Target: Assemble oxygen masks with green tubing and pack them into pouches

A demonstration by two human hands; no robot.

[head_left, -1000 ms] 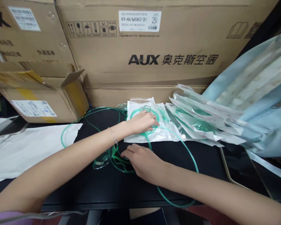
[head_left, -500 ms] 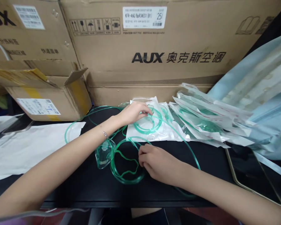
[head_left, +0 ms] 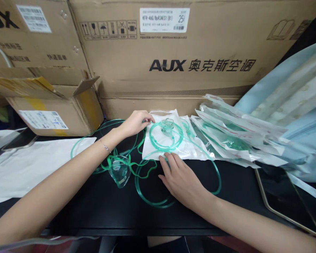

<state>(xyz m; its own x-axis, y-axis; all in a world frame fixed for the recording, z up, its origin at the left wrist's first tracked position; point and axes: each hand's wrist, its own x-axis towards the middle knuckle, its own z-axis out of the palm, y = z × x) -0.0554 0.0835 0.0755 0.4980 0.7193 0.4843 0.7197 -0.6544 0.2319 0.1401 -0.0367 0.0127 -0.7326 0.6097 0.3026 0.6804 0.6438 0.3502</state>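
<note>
A clear pouch with a white backing [head_left: 189,152] lies on the black table, a coil of green tubing [head_left: 154,142] showing over it. At the pouch's upper left edge, the fingers of my left hand [head_left: 137,123] are closed on its border. My right hand [head_left: 180,179] rests at the pouch's lower edge, fingers spread, fingertips on or just over the green tubing; what lies beneath the palm is hidden. A clear oxygen mask [head_left: 119,173] with a green elastic strap [head_left: 147,172] lies left of my right hand, below my left wrist. Loose tubing loops [head_left: 150,203] lie around it.
A pile of similar packed pouches [head_left: 237,135] stands at the right, beside a light blue fabric bag [head_left: 305,116]. Phones lie at the right [head_left: 287,196] and left [head_left: 22,138]. White sheeting [head_left: 42,161] covers the left side. An opened carton [head_left: 55,112] and large AUX boxes [head_left: 173,80] stand behind.
My left hand has moved left from the tubing coil to the pouch's edge. My right hand has opened from a closed grip. The mask and loose tubing have shifted and spread apart.
</note>
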